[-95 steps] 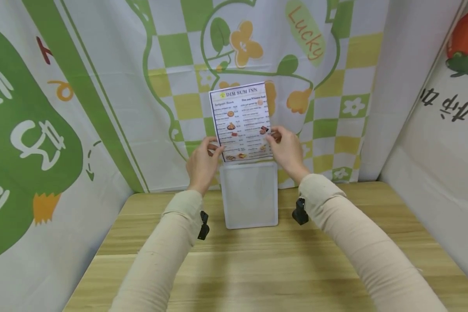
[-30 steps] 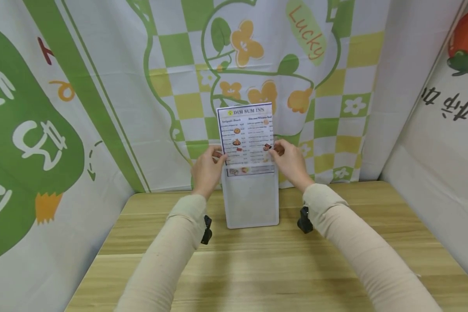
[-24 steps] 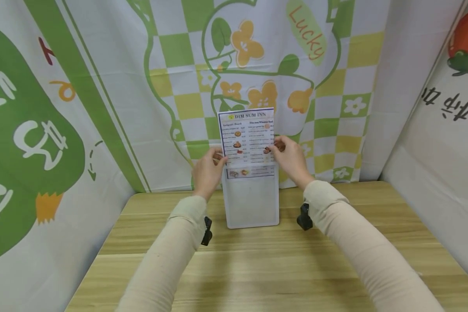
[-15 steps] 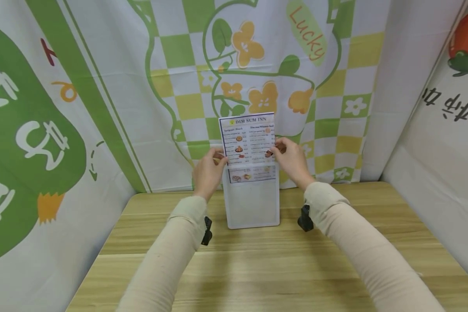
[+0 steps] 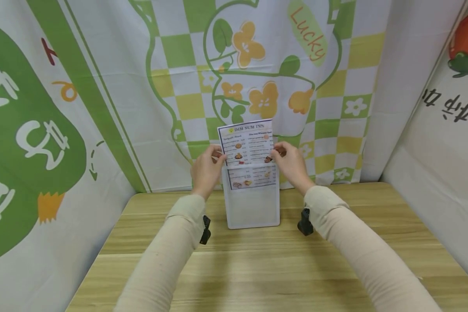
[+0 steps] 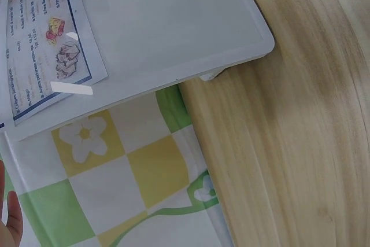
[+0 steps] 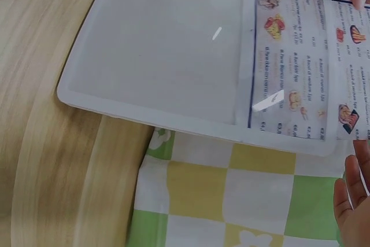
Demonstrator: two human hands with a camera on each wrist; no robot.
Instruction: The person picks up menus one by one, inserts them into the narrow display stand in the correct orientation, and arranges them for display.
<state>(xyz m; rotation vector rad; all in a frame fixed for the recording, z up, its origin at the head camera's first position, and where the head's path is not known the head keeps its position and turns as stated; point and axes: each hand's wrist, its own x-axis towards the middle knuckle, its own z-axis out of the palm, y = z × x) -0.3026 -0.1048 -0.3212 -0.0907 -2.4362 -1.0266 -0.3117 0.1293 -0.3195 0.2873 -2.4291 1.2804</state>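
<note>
A printed menu sheet [image 5: 249,143] headed "DIM SUM INN" stands upright, its lower part behind the clear front of a white-framed sign holder [image 5: 252,210]. In the head view my left hand [image 5: 206,171] pinches the sheet's left edge just above the holder's top. At the opposite edge, my right hand [image 5: 292,164] pinches the paper between thumb and fingers. The right wrist view shows the menu's bottom strip [image 7: 289,62] under the glossy cover, with the lower half of the holder bare. Only a bit of the left hand's fingers [image 6: 13,218] enters the left wrist view.
The holder stands near the back edge of a wood-grain table [image 5: 253,268]. Close behind it hangs a green, yellow and white checked curtain [image 5: 175,56]. Printed fabric walls [image 5: 105,108] rise on both sides. A black wrist camera [image 5: 305,222] sits under each cuff.
The menu sheet has moved down from above the holder, and its bottom part is now inside. Both hands have come down slightly with it. The holder has stayed in place.
</note>
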